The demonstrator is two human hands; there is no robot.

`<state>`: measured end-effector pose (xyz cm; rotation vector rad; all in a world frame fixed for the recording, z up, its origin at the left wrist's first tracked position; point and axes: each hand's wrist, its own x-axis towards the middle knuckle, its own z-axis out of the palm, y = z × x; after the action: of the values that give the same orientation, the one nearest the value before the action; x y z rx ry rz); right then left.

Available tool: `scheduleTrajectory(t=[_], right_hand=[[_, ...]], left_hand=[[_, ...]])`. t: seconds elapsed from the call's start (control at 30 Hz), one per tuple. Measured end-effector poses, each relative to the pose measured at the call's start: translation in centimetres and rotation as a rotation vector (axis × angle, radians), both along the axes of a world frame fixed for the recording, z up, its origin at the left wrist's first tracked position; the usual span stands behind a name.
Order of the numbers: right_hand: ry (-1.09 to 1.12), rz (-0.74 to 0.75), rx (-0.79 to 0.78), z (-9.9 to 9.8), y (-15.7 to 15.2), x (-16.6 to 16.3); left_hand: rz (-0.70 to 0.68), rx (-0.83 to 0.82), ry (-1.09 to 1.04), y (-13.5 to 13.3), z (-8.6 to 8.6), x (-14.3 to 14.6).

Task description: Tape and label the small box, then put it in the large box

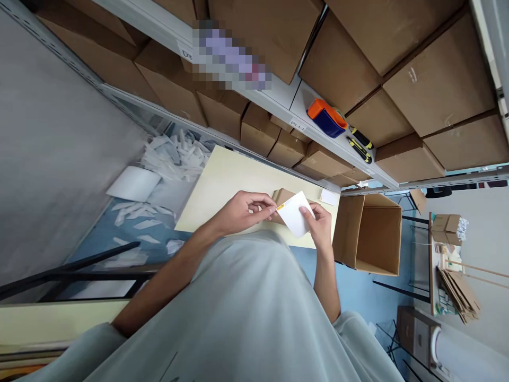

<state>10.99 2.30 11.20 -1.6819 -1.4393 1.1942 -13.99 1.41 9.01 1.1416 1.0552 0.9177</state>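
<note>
In front of my body I hold a small white sheet of paper point(295, 216) with a yellow strip along its left edge. My right hand point(321, 225) is closed on the sheet's right side, thumb on top. At the yellow edge, the fingertips of my left hand point(254, 208) are pinched together; whether they grip the strip or only touch it is hard to see. Behind the sheet, partly covered by it, a small brown cardboard box point(283, 196) lies on the cream tabletop point(230, 180). A white piece of paper point(328, 197) lies at the table's right end.
Shelves of cardboard boxes point(342, 53) rise ahead. An orange and blue tape dispenser point(326, 116) and two yellow-black utility knives point(360, 143) sit on one shelf. An open carton point(377, 233) stands right of the table. White scraps point(175, 156) litter the floor at left.
</note>
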Motion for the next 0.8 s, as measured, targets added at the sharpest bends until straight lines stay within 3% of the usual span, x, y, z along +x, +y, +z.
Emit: scheduleTrajectory(t=[0.17, 0.37, 0.53, 0.8], right_hand=[[-0.025, 0.014, 0.029, -1.0, 0.2, 0.0], [-0.1, 0.113, 0.308, -0.3, -0.5, -0.7], [-0.096, 0.231, 0.346, 1.0, -1.2, -0.4], [-0.119, 0.215, 0.337, 0.8, -1.0, 0.3]], left_hand=[[-0.02, 0.006, -0.011, -0.1, 0.3, 1.0], [0.021, 0.035, 0.029, -0.3, -0.1, 3.3], [0.059, 0.038, 0.094, -0.3, -0.6, 4.8], [0.054, 0.008, 0.122, -0.1, -0.9, 6.0]])
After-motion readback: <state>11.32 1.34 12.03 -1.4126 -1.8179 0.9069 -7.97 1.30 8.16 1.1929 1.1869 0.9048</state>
